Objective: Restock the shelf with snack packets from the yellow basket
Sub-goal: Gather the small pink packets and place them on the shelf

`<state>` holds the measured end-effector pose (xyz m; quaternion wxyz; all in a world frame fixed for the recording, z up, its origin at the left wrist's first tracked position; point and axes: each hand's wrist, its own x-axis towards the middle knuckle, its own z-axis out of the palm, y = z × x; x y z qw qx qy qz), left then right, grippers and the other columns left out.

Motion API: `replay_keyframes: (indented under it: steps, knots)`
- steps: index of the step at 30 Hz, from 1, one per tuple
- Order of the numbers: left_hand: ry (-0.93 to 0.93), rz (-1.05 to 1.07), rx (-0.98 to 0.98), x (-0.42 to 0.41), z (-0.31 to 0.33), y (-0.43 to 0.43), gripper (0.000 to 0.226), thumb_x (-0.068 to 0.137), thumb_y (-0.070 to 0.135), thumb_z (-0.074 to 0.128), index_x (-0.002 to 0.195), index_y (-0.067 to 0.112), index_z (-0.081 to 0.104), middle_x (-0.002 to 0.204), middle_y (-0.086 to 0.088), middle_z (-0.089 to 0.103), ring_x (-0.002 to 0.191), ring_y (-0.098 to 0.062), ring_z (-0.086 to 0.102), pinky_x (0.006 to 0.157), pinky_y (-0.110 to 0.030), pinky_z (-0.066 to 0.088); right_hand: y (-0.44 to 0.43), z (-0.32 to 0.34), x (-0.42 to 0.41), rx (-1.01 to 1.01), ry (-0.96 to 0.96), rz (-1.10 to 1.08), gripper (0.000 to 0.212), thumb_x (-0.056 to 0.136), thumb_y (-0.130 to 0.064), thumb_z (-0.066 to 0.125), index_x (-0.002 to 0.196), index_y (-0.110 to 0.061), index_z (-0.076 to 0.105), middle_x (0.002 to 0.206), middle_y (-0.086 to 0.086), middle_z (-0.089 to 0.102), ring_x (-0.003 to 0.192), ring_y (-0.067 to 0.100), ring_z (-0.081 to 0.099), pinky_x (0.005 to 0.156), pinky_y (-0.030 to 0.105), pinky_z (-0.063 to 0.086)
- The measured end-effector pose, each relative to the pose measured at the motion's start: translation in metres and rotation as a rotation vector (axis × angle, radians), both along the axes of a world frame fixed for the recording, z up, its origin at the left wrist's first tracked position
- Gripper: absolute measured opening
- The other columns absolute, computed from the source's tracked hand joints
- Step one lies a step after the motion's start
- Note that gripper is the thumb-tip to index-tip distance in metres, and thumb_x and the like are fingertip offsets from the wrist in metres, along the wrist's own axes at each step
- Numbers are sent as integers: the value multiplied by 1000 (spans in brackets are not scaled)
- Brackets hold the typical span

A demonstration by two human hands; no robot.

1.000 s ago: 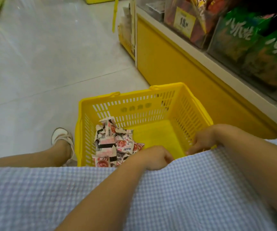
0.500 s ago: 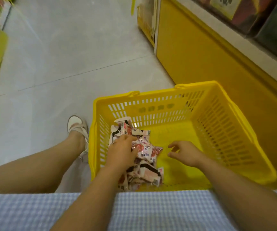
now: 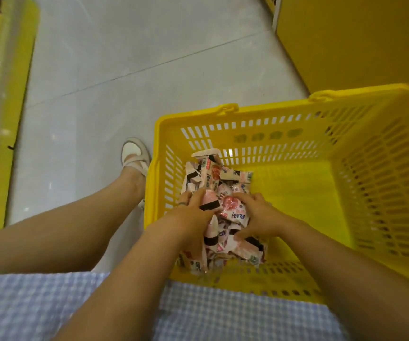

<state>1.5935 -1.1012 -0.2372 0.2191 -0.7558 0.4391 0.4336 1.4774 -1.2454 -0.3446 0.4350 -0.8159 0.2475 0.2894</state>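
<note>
Early, judging by the packets heaped in the left half of the basket. Gripping a bunch there with left hand and right hand, fingers curled round it. Lifting and shelving all left to do.

both hands, left hand and right hand, seem to be gripping the snack packets heaped under their fingers inside the yellow basket.

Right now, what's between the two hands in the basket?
Head view: snack packets fill the gap between left hand and right hand, both gripping them, inside the yellow basket.
</note>
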Motion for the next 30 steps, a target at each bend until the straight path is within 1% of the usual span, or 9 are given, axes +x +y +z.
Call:
replay_keyframes:
  steps: [4, 8, 12, 17, 21, 23, 25, 28, 30]
  knots:
    - [-26, 20, -119, 3, -3, 1, 71, 74, 30, 81, 136, 27, 46, 158, 0, -11, 144, -38, 1, 108, -49, 35, -3, 6, 2, 161, -134, -225, 77, 70, -37, 83, 135, -28, 44, 136, 5, 49, 118, 25, 53, 98, 44, 47]
    - [-17, 78, -176, 8, -11, 2, 48, 73, 39, 80, 109, 25, 51, 159, -4, -7, 142, -41, 1, 107, -52, 33, 8, 12, 8, 123, -207, -363, 46, 83, -32, 73, 124, -21, 55, 137, 1, 52, 119, 18, 51, 89, 27, 40]
    - [-48, 76, -217, 12, -16, 1, 58, 72, 50, 78, 115, 22, 50, 150, -9, 16, 133, -39, 22, 102, -48, 37, 7, 17, 8, 85, -228, -483, 35, 84, -21, 73, 116, -19, 60, 137, 2, 53, 122, 18, 50, 87, 24, 38]
    - [-39, 159, -381, 12, -13, -10, 56, 72, 51, 77, 108, 22, 47, 125, -5, 31, 91, -20, 41, 74, -29, 39, -27, 35, -1, 115, -283, -765, 30, 84, -15, 72, 111, -16, 59, 114, 9, 63, 90, 22, 64, 77, 37, 54]
    - [19, 294, -521, 3, -14, -21, 69, 74, 53, 75, 130, 24, 47, 138, -2, 38, 109, -12, 52, 82, -23, 47, -36, 48, -11, 174, -340, -911, 28, 85, -17, 72, 110, -17, 59, 89, 4, 63, 55, 7, 59, 52, 24, 47]
    - [82, 445, -660, -3, -11, -26, 41, 75, 49, 77, 105, 38, 51, 119, 7, 58, 87, 11, 55, 64, -8, 44, -33, 56, -15, 213, -385, -978, 25, 84, -17, 72, 107, -20, 60, 88, 2, 65, 63, 9, 64, 56, 26, 51]
    - [96, 571, -758, -5, -7, -32, 38, 76, 47, 77, 94, 32, 47, 91, 15, 58, 69, 6, 53, 49, -12, 37, -32, 70, -17, 225, -434, -1030, 24, 85, -17, 72, 103, -26, 59, 103, 2, 65, 80, 18, 66, 70, 36, 56]
    - [171, 756, -881, -6, -2, -38, 32, 77, 40, 78, 92, 25, 53, 84, 15, 60, 69, 3, 58, 49, -14, 43, -39, 100, -22, 250, -519, -1092, 27, 85, -11, 70, 104, -27, 58, 110, 4, 65, 89, 22, 68, 77, 42, 58]
    - [265, 948, -932, -8, 2, -42, 33, 79, 37, 77, 102, 21, 60, 94, 5, 67, 82, -6, 65, 63, -28, 56, -45, 121, -28, 264, -558, -1122, 30, 86, -9, 69, 108, -25, 57, 113, 9, 64, 94, 27, 68, 81, 47, 57]
